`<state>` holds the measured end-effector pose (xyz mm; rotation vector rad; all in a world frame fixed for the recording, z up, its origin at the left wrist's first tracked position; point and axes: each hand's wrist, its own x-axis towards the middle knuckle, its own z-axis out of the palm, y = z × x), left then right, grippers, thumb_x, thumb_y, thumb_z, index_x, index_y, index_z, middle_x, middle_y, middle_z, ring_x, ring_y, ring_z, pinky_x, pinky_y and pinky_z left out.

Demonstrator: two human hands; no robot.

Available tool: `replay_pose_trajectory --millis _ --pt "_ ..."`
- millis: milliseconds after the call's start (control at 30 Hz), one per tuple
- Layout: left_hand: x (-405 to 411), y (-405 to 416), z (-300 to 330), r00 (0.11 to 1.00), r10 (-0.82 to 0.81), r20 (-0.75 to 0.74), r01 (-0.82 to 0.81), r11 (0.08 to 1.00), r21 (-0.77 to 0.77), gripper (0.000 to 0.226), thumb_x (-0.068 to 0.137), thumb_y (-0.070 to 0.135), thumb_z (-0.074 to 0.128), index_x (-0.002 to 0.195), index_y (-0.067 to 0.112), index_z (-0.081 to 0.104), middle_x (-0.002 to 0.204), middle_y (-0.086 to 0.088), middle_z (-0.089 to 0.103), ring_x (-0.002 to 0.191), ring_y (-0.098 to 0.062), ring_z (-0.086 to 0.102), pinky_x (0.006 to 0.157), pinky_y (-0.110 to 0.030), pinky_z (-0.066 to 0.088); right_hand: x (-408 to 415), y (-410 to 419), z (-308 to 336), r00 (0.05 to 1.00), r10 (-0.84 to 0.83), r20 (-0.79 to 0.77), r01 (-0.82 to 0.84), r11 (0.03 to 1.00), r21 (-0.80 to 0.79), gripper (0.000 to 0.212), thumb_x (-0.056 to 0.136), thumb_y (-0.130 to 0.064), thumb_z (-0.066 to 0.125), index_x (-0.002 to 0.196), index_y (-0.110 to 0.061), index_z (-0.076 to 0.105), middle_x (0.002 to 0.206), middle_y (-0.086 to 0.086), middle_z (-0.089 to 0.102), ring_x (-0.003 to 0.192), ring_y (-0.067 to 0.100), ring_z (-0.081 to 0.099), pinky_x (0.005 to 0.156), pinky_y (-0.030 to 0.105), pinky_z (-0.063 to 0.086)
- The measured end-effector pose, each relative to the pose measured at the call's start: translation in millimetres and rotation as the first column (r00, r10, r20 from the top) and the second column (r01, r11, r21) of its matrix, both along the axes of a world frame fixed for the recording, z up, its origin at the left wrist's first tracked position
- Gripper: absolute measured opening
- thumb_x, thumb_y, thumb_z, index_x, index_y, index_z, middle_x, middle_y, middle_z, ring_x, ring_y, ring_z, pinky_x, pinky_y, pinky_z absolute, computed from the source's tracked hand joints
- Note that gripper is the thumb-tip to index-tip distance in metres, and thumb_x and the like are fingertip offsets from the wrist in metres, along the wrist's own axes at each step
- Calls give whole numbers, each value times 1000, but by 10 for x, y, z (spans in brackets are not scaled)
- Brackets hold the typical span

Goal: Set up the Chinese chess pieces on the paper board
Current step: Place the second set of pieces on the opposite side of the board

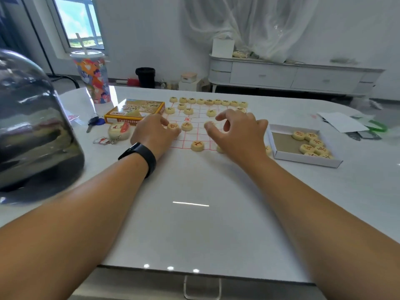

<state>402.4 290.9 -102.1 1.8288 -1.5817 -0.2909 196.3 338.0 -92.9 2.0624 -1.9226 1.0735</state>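
Red-lined paper board (194, 135) at the white desk's far middle. Left hand (154, 132) pinches a round cream red-marked piece (173, 126); right hand (236, 128), fingers loosely spread, hovers above another. Seat each disc squarely on a line crossing.

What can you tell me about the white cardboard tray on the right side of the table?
The white cardboard tray is a shallow open box with low folded walls and a bare brown floor. It lies flat on the white table, to the right of the paper board and the right hand, which does not touch it. Several pale round chess pieces with red characters lie loose in its right half.
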Motion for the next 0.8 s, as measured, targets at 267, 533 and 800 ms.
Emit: replay_pose_trajectory --millis 267,533,800 --pt "14 -70 -44 1000 2 -8 -2 1000 19 45 84 56 73 115 25 66 133 -2 62 113 -22 59 81 -34 50 82 20 -60 1000 10 2 -10 1000 24 47 91 -71 43 107 -34 68 93 -17 59 103 15 54 83 39 26" --pt "-27 -73 -36 997 50 57 -55 994 89 53 82 55 72 126 26 64 125 2 65 110 -22 59 77 -32 48 120 25 -97 999 -6 -32 6 1000 20 44 93 -68 45 107 -35 69 94 -17 59 103 14 52 80 37 22" --pt "-44 138 -16 999 25 -22 -28 991 -131 44 88 54 68 124 27 67 126 0 68 111 -22 62 78 -32 48 59 103 -93 996 3 -86 -4 1000 -9 41 93 -63 47 108 -33 70 100 -12 68 103 15 52 84 39 25"
